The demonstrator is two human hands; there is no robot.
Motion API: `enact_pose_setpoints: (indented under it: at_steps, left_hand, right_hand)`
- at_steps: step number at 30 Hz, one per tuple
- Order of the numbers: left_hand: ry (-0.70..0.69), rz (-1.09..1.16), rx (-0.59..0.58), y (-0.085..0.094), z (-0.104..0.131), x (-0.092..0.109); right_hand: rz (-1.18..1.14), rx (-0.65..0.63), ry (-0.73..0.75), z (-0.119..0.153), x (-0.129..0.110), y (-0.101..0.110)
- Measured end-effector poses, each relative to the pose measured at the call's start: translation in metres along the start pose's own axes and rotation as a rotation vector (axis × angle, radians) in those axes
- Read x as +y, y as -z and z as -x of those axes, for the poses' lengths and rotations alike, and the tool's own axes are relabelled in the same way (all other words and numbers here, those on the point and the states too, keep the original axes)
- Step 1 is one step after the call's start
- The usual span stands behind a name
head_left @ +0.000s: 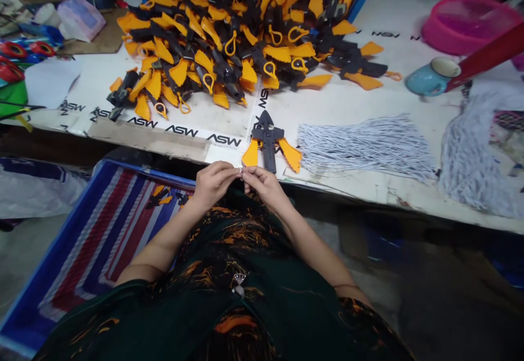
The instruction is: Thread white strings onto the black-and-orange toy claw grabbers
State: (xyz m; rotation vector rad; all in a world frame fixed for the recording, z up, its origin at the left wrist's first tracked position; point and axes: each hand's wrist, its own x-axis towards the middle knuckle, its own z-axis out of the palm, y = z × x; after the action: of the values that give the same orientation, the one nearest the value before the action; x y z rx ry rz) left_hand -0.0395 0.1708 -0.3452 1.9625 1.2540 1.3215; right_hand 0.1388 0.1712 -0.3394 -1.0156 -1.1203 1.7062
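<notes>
My left hand (216, 182) and my right hand (263, 184) meet at the table's front edge, fingertips pinched close together. A tiny whitish bit shows between them, too small to name. Just beyond my fingers lies a black plastic toy-like piece (268, 145) with a pointed tip and two orange wing-shaped parts; neither hand grips it. To its right a flat bundle of thin light-grey cords (364, 145) is spread on the table.
A large heap of similar black-and-orange pieces (213, 49) covers the back of the table (393, 11). At right are a blue mug (428, 80), a pink basin (470, 25) and more cords (470, 153). Below left stands a blue-rimmed crate (53, 290) with a striped lining and a few pieces.
</notes>
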Motion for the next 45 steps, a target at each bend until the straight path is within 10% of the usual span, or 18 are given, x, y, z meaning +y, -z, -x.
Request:
enact_pose_setpoints:
  at_steps: [5,10,14,18,22,28,35,45]
  left_hand:
    - [-0.135,-0.187,-0.245,0.013,-0.001,-0.015]
    - [-0.071,-0.096,-0.145,0.006,0.003,-0.011]
    - [0.297,0.252,-0.038,-0.006,0.004,0.005]
    - [0.787,0.810,-0.237,-0.012,-0.004,0.008]
    - [0.919,1.030,-0.334,-0.014,-0.010,0.003]
    - [0.695,0.654,-0.180,-0.015,-0.007,0.006]
    - [0.119,0.219,-0.181,-0.002,-0.014,0.007]
    - [0.342,0.073,-0.090,-0.015,0.005,0.013]
  right_hand:
    - [-0.007,-0.020,-0.069,-0.003,-0.001,0.005]
    - [0.068,-0.065,-0.022,-0.004,-0.002,0.004]
    - [0.315,-0.015,0.156,0.001,-0.001,0.004]
    - [0.743,0.073,0.563,0.004,-0.002,0.006]
    - [0.954,0.020,0.703,0.002,-0.004,0.013]
    - [0.800,0.052,0.661,0.004,-0.003,0.014]
    - [0.384,-0.066,0.022,0.004,-0.013,0.016]
    - [0.686,0.245,0.334,0.008,0.007,0.001]
